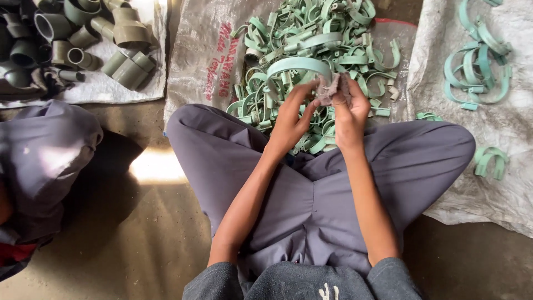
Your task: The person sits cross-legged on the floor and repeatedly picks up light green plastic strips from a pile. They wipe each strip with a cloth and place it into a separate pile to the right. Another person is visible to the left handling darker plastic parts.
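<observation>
— While looking down over crossed legs in grey trousers (311, 194), best to start with the biggest: pile of pale green clamps (311, 39), heaped on a woven sack (200, 55) spread over the floor (139, 244), just beyond the knees.

— And around the pile?

— Left of the pile, well apart: grey pipe fittings (83, 39) on a sack of their own. Right of the pile: a second sack (499, 144) carrying a smaller scatter of green clamps (477, 72). Far left of the pile and nearer the camera: another person's knee (47, 150), wrapped in grey cloth.

— Now the one being handled?

— Held clamp (300, 65): a curved green band, raised at the near edge of the pile, arching over the heap and coming down between both hands.

— Feel of it?

— Probably light, thin moulded plastic by the look. Springy rather than rigid, and likely to flex open if squeezed at the tips. Smooth-skinned, so perhaps a touch slippery. Unlikely to break easily. Best pinched close to one end, by the thicker lug, not out on the middle of the arc.

— And the hands?

— Left hand (290, 119), at the near edge of the pile: closed in a pinch, thumb and fingertips on the band's near end. Right hand (351, 108), just beside it, also at the near edge of the pile: closed round a small grey scrap (333, 88), pressed against that same end. Cannot tell whether cloth or abrasive.
</observation>
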